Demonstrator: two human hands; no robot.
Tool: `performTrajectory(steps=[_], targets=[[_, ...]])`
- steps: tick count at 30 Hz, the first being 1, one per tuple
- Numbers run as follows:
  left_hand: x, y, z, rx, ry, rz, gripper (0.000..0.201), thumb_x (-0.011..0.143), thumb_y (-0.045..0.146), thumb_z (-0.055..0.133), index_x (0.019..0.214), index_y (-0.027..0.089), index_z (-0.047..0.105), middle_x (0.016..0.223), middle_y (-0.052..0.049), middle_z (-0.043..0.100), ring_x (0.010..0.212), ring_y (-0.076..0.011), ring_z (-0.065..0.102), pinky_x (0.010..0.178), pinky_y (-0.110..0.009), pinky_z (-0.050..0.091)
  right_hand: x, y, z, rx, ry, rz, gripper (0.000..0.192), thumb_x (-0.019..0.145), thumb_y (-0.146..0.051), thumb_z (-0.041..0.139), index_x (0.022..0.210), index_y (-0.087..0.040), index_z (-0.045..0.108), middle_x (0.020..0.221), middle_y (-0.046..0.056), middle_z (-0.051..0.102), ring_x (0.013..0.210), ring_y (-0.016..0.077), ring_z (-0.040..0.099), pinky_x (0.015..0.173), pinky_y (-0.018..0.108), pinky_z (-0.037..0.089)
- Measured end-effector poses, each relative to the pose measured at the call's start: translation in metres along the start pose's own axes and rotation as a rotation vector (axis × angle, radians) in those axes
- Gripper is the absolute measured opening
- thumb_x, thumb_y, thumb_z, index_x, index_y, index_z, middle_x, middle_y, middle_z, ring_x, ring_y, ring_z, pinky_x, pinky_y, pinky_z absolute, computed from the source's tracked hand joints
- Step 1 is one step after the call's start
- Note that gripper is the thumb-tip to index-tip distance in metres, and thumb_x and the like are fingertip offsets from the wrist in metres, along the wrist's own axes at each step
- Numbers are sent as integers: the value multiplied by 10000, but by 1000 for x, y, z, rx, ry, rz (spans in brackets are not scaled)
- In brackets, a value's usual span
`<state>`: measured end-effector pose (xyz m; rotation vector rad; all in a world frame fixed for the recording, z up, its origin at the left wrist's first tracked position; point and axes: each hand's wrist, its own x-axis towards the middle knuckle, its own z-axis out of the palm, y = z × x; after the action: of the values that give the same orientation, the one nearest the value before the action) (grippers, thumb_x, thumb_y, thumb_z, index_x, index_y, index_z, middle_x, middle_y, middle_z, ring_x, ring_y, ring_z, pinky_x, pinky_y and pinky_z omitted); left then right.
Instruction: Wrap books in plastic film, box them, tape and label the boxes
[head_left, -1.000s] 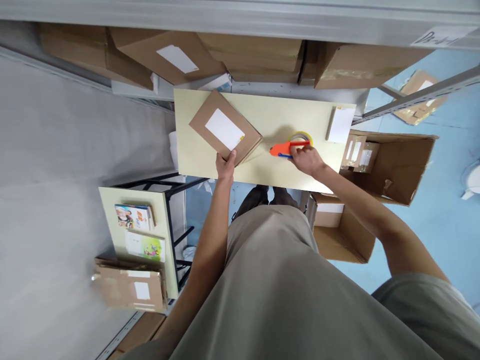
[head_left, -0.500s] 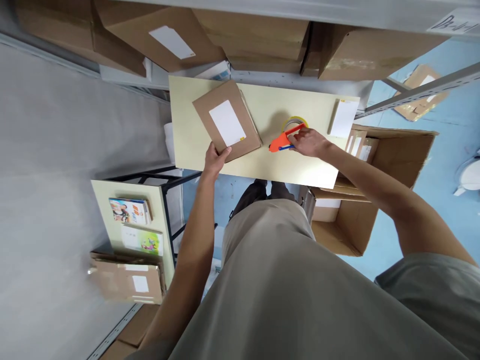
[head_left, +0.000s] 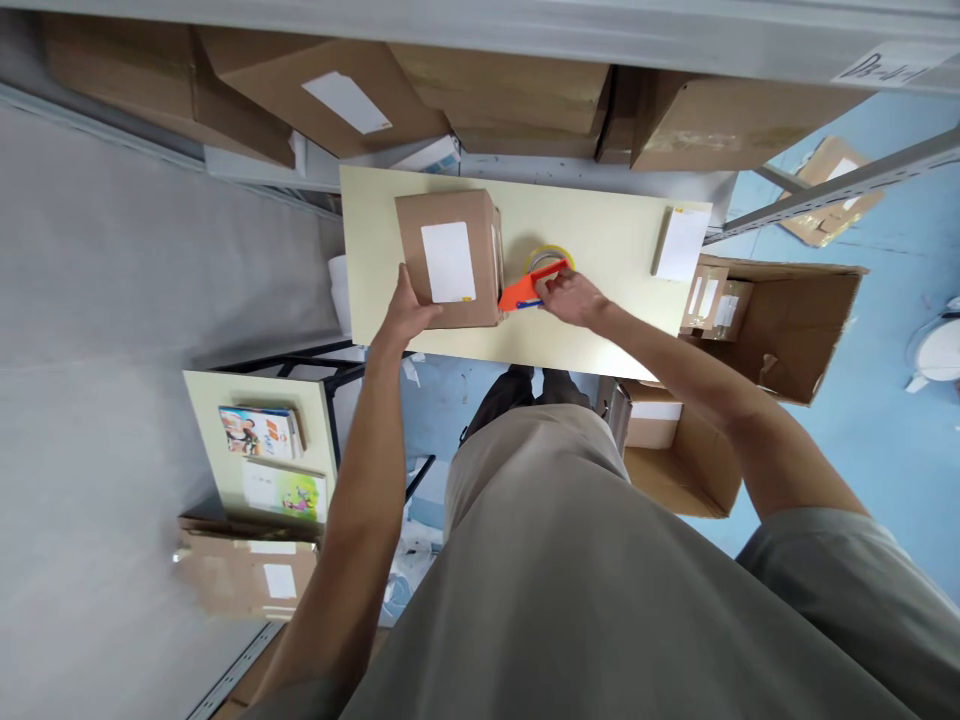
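Note:
A brown cardboard box (head_left: 484, 235) with a white label (head_left: 448, 262) on its upper face rests on the cream tabletop (head_left: 615, 240). My left hand (head_left: 407, 310) holds the box at its near left corner, thumb and fingers spread along the edges. An orange tape dispenser (head_left: 517, 294) with a yellow-rimmed roll of tape (head_left: 553, 252) is gripped in my right hand (head_left: 571, 297). The dispenser's front end meets the box's right side near the close corner. Whether tape is stuck there is too small to tell.
A stack of white labels (head_left: 681, 243) lies at the table's right end. Large cartons (head_left: 517, 90) fill the shelf behind. Open cardboard boxes (head_left: 806, 320) stand on the right. A side table (head_left: 214, 420) on the left carries books (head_left: 259, 432).
The box has turned to sit nearly square with the table. My right hand has brought the tape dispenser leftward against the box's side, and my left hand has shifted left along the box.

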<state>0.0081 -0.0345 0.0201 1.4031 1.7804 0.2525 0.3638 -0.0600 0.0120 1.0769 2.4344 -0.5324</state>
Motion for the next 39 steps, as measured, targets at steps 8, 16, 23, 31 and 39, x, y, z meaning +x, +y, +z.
performTrajectory(steps=[8, 16, 23, 31, 39], targets=[[32, 87, 41, 154, 161, -261, 1284, 897, 808, 801, 1895, 247, 220, 2005, -151, -33, 1814, -466, -228, 1433, -773, -83, 42, -151, -22, 158, 39, -75, 594, 1076, 28, 341, 1618, 78, 579, 1258, 289, 857, 1130, 309, 845, 1032, 439, 615], [23, 94, 81, 282, 176, -144, 1332, 796, 455, 903, 1915, 371, 184, 2013, -43, -37, 1786, -504, -303, 1390, -853, -134, 8, -145, 13, 238, -12, 20, 529, 1066, 32, 361, 1500, 102, 656, 1211, 334, 845, 1134, 356, 845, 1049, 503, 597], [30, 74, 87, 169, 130, 4, 1299, 768, 361, 925, 1891, 341, 273, 2009, -91, 26, 1782, -548, -293, 1363, -928, -99, -71, -32, 42, 162, -9, 236, 579, 1156, -145, 325, 1659, 104, 465, 1273, 373, 808, 1168, 411, 814, 1084, 537, 536], [7, 78, 82, 177, 52, 146, 1313, 743, 340, 967, 1878, 310, 307, 2005, -120, 31, 1778, -517, -331, 1380, -848, -191, -24, -27, 14, 144, 61, 215, 601, 1131, -144, 327, 1663, 118, 429, 1265, 340, 825, 1152, 389, 801, 1127, 540, 507], [-22, 82, 82, 184, -31, 255, 930, 771, 263, 937, 1646, 318, 626, 1996, -55, 122, 1823, -468, -247, 1456, -710, -181, -7, -79, 7, 131, -21, 63, 606, 1072, -7, 269, 1615, 91, 519, 1305, 322, 823, 1206, 361, 808, 1137, 507, 508]])
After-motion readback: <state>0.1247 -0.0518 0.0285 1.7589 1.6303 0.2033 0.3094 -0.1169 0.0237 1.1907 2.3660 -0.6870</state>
